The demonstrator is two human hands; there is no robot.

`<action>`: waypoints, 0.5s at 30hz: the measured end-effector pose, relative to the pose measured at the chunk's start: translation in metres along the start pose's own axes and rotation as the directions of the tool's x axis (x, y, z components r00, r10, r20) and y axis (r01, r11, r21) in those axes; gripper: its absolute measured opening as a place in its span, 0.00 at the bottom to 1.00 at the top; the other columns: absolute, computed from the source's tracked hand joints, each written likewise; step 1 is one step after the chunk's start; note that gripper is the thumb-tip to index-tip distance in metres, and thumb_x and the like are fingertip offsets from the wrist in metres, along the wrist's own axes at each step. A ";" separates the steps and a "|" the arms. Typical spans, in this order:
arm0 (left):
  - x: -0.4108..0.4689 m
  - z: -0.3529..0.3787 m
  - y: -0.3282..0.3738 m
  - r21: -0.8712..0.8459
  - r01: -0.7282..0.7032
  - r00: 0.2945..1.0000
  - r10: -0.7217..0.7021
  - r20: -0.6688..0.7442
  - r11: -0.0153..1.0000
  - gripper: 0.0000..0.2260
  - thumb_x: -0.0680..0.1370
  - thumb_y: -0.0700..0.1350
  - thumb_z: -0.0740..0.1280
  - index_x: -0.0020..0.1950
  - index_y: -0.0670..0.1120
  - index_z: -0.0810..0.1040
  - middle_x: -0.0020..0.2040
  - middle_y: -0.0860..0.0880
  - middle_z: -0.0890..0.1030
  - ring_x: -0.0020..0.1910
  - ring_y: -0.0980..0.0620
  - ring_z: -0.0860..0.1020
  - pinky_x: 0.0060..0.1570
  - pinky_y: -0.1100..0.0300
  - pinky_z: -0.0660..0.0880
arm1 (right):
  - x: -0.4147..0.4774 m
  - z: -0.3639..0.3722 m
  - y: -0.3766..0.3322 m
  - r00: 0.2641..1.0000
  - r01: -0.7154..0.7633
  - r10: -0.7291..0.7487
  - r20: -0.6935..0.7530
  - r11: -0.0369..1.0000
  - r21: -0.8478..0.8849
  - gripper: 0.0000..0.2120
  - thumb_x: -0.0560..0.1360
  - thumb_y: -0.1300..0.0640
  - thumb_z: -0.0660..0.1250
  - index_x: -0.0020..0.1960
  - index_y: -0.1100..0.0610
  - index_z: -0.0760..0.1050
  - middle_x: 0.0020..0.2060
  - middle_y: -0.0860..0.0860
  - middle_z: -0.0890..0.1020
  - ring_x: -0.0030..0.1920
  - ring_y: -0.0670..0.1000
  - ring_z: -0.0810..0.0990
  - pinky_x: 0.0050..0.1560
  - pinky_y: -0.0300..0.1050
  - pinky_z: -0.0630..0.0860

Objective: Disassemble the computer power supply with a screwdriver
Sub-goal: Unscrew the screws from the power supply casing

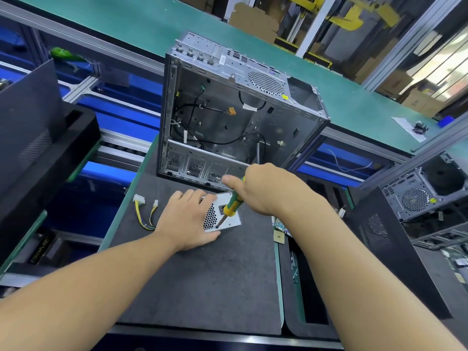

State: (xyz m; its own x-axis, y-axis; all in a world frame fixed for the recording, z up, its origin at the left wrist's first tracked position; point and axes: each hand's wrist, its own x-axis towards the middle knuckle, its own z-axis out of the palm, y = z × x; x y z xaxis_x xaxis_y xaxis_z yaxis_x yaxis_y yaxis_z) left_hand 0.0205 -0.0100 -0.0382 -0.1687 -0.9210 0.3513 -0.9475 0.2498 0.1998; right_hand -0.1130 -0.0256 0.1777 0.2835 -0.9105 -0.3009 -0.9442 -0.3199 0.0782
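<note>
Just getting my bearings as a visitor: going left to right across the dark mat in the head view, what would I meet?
yellow cables with white plugs → left hand → power supply → right hand holding the screwdriver → circuit board at the mat's right edge.

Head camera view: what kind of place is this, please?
Probably a computer teardown or recycling line in a factory: an emptied computer case stands on the grey mat, another open case waits at the right, and a green bench runs behind.
</note>
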 end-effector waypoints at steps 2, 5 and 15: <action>-0.001 0.000 0.000 -0.004 0.002 1.000 -0.002 0.004 1.000 0.37 0.63 0.70 0.64 0.64 0.48 0.76 0.52 0.50 0.79 0.48 0.46 0.77 0.46 0.51 0.70 | -0.001 0.000 -0.001 0.999 -0.046 0.045 -0.005 0.996 -0.083 0.25 0.81 0.36 0.51 0.35 0.54 0.62 0.32 0.50 0.68 0.34 0.54 0.69 0.37 0.47 0.66; 0.000 0.000 0.000 0.002 0.006 1.000 -0.006 0.020 1.000 0.37 0.63 0.70 0.65 0.64 0.48 0.76 0.52 0.50 0.78 0.49 0.46 0.77 0.47 0.51 0.70 | -0.002 -0.004 -0.001 0.997 0.047 -0.039 0.059 0.989 -0.142 0.19 0.82 0.42 0.55 0.40 0.54 0.68 0.33 0.49 0.67 0.36 0.55 0.70 0.35 0.46 0.66; 0.000 0.002 0.000 0.004 0.011 1.000 -0.012 0.015 1.000 0.37 0.63 0.70 0.65 0.65 0.49 0.76 0.52 0.50 0.78 0.48 0.46 0.77 0.46 0.51 0.68 | -0.008 -0.010 0.001 0.955 0.254 -0.241 0.171 0.965 -0.062 0.08 0.80 0.49 0.62 0.54 0.50 0.65 0.47 0.51 0.75 0.46 0.56 0.75 0.40 0.48 0.70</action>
State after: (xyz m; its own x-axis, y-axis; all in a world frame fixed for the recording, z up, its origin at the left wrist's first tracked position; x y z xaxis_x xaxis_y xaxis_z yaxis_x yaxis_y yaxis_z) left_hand 0.0200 -0.0108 -0.0403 -0.1619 -0.9283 0.3348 -0.9503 0.2381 0.2006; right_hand -0.1144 -0.0218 0.1898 0.4695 -0.7483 -0.4687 -0.8290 -0.5562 0.0576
